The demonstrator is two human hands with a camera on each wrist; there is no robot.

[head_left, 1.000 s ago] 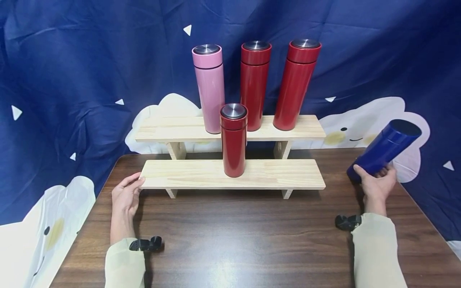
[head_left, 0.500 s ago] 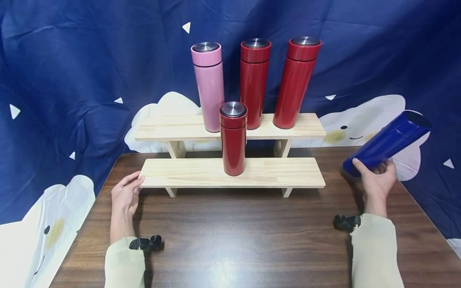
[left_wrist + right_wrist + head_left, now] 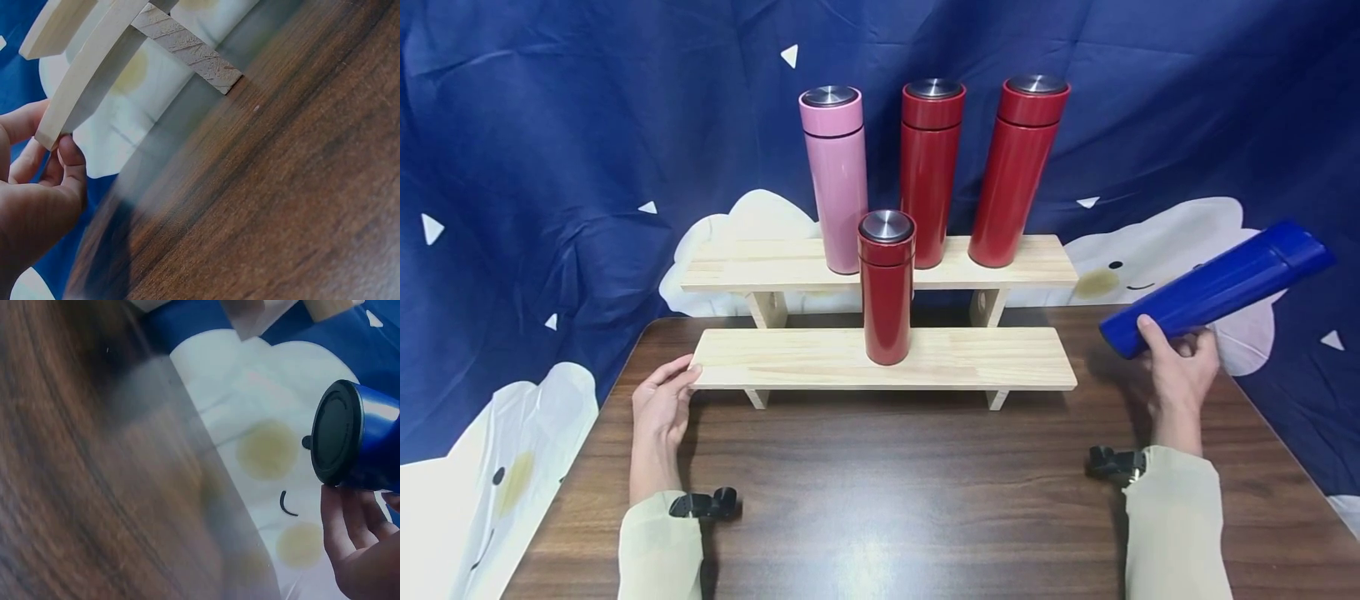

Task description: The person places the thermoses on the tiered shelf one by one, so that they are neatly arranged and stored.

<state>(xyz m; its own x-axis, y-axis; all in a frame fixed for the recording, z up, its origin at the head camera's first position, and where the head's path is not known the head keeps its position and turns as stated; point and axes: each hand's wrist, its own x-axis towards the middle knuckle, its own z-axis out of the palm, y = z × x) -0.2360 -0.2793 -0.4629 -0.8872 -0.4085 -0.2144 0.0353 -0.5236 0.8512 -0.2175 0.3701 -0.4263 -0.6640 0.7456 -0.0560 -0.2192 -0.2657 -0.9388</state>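
My right hand (image 3: pixel 1182 375) grips a blue thermos flask (image 3: pixel 1217 287) near its base, at the right of the head view. The flask leans far over, its top end pointing up and to the right. In the right wrist view its black base (image 3: pixel 336 432) faces the camera, with fingers (image 3: pixel 340 522) along its side. At the left, my left hand (image 3: pixel 662 404) pinches the end of the front wooden shelf (image 3: pixel 775 358). The left wrist view shows the thumb and fingers on either side of the board's end (image 3: pixel 53 128). A red thermos flask (image 3: pixel 887 292) stands upright on this shelf.
Behind is a higher wooden shelf (image 3: pixel 752 262) bearing a pink flask (image 3: pixel 837 183), a red flask (image 3: pixel 931 175) in the middle and another red flask (image 3: pixel 1018 175) to its right. Both shelves stand on a brown wooden table (image 3: pixel 925 475) before a blue cloth backdrop (image 3: pixel 625 108).
The blue flask has tipped further over, its top swinging right and its base rising and shifting left. My right hand has turned with it and moved slightly left. The left hand stays put.
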